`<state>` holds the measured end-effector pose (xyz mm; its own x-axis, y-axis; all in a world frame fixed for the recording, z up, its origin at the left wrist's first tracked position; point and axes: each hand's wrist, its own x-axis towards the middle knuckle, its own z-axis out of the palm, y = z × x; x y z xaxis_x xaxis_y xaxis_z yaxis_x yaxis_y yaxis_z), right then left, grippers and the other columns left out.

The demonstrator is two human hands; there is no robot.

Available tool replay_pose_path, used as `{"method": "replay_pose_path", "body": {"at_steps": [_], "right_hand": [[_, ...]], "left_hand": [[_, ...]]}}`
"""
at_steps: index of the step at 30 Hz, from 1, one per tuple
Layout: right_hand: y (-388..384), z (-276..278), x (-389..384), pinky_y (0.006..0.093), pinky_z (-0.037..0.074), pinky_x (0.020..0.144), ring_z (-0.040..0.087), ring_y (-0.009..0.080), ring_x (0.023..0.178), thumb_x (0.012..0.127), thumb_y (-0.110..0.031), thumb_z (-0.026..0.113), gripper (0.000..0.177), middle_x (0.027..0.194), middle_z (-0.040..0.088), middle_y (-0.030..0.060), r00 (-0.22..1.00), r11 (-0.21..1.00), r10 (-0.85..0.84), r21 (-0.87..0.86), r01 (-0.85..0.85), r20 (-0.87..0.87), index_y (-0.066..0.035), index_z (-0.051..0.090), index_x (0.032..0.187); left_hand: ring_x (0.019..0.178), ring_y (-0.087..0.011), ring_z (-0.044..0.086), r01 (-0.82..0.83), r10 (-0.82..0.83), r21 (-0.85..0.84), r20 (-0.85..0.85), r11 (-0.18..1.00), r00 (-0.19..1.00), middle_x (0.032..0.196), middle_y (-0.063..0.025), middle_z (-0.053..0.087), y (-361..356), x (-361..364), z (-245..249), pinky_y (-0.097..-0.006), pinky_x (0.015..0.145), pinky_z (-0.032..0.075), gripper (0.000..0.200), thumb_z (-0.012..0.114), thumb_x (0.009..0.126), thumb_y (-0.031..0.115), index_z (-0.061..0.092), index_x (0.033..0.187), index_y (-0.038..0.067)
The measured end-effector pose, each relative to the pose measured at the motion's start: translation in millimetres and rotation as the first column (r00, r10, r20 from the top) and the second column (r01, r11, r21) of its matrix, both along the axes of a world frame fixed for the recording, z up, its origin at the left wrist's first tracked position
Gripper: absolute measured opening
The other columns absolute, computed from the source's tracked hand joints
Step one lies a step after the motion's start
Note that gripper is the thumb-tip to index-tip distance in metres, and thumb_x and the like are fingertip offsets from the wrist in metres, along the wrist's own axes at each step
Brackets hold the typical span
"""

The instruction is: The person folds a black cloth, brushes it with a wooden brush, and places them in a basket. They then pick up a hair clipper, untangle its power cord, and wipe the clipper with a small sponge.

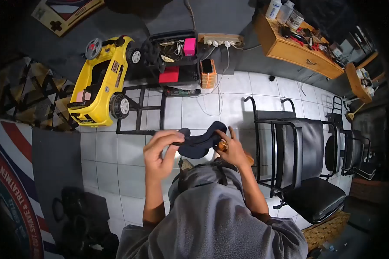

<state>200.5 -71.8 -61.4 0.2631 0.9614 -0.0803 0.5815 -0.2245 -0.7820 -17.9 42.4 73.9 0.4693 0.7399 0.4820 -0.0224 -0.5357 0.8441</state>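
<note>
A dark curved padded piece (199, 140) is held up between both my hands over the white tiled floor. My left hand (161, 152) pinches its left end between fingers and thumb. My right hand (231, 149) grips its right end, with a small orange-brown object (222, 146) tucked against the palm. Under my hands lies my grey hooded top (212, 216) with a dark strap across it.
A yellow toy car (100, 82) stands on its side at the upper left beside a black metal frame (140, 110). A black case with red and pink items (177, 60) and a power strip (220, 42) sit behind. Black chairs (304, 164) stand right; wooden shelves (298, 45) line the wall.
</note>
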Motion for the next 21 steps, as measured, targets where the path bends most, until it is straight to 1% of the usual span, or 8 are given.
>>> {"method": "replay_pose_path", "body": {"at_steps": [3,6,7,11,14,16,17,21], "right_hand": [[-6,-8,12,0.0470,0.047,0.092,0.054,0.0451,0.113,0.072,-0.019,0.078,0.048,0.103,0.065,0.0224,0.999,0.997,0.037,-0.065,-0.035,0.028,0.001,0.063,0.113],[-10,-2,22,0.0433,0.050,0.083,0.062,0.0421,0.096,0.073,-0.025,0.081,0.042,0.099,0.066,0.0219,0.995,0.999,-0.018,-0.042,0.014,-0.099,0.003,0.068,0.102],[-12,0,24,0.0353,0.052,0.071,0.066,0.0322,0.077,0.076,-0.022,0.081,0.034,0.097,0.064,0.0180,1.000,0.993,-0.008,0.122,0.011,-0.025,0.005,0.070,0.093],[-21,31,34,0.0267,0.046,0.057,0.058,0.0156,0.062,0.077,-0.008,0.079,0.018,0.093,0.056,0.0100,0.957,0.977,-0.083,0.165,0.133,-0.278,0.003,0.071,0.088],[-21,54,41,0.0291,0.046,0.057,0.058,0.0173,0.060,0.075,-0.010,0.079,0.018,0.091,0.056,0.0101,0.994,0.973,-0.037,0.221,0.058,-0.100,0.000,0.072,0.089],[-23,61,47,0.0325,0.050,0.062,0.063,0.0227,0.067,0.076,-0.015,0.078,0.018,0.097,0.063,0.0116,1.000,0.994,0.003,0.109,0.000,-0.029,-0.001,0.073,0.087],[-23,60,51,0.0332,0.051,0.064,0.065,0.0240,0.069,0.076,-0.016,0.078,0.018,0.098,0.064,0.0121,0.999,0.996,0.037,0.079,-0.035,-0.019,-0.001,0.073,0.086],[-23,65,50,0.0332,0.053,0.069,0.068,0.0262,0.076,0.077,-0.017,0.077,0.020,0.096,0.068,0.0135,0.991,0.995,0.095,0.015,-0.097,0.090,0.000,0.073,0.086]], "left_hand": [[0.085,-0.0225,0.064,-0.122,0.113,0.067,0.119,0.990,0.986,0.096,-0.0133,0.064,8,-13,9,-0.0281,0.077,0.050,0.015,0.054,0.085,-0.005,0.064,0.096,-0.004],[0.087,-0.0161,0.059,-0.398,0.400,0.157,0.021,0.904,0.916,0.097,-0.0114,0.061,25,-33,1,-0.0292,0.084,0.047,0.011,0.053,0.093,0.003,0.058,0.101,-0.003],[0.088,-0.0149,0.058,-0.450,0.449,0.074,0.033,0.890,0.893,0.098,-0.0101,0.061,28,-41,-2,-0.0281,0.084,0.045,0.012,0.054,0.094,0.004,0.059,0.103,-0.002],[0.092,-0.0109,0.056,-0.588,0.605,-0.233,0.004,0.775,0.796,0.103,-0.0061,0.062,27,-59,-17,-0.0244,0.088,0.042,0.016,0.055,0.096,0.008,0.060,0.107,-0.002],[0.096,-0.0087,0.054,-0.583,0.597,-0.194,0.022,0.789,0.802,0.107,-0.0051,0.062,24,-63,-25,-0.0217,0.087,0.041,0.018,0.056,0.096,0.009,0.061,0.109,-0.002],[0.096,-0.0084,0.054,-0.604,0.618,-0.188,0.020,0.774,0.786,0.108,-0.0053,0.062,24,-64,-30,-0.0213,0.087,0.041,0.018,0.056,0.096,0.009,0.061,0.109,-0.002],[0.083,-0.0050,0.051,-0.631,0.646,-0.160,0.065,0.759,0.761,0.100,-0.0016,0.060,28,-63,-31,-0.0174,0.074,0.041,0.014,0.054,0.096,0.004,0.062,0.105,-0.002],[0.085,-0.0071,0.054,-0.656,0.658,-0.059,0.097,0.753,0.747,0.102,-0.0039,0.061,37,-75,-40,-0.0189,0.076,0.043,0.013,0.053,0.096,0.002,0.061,0.104,-0.003]]}}
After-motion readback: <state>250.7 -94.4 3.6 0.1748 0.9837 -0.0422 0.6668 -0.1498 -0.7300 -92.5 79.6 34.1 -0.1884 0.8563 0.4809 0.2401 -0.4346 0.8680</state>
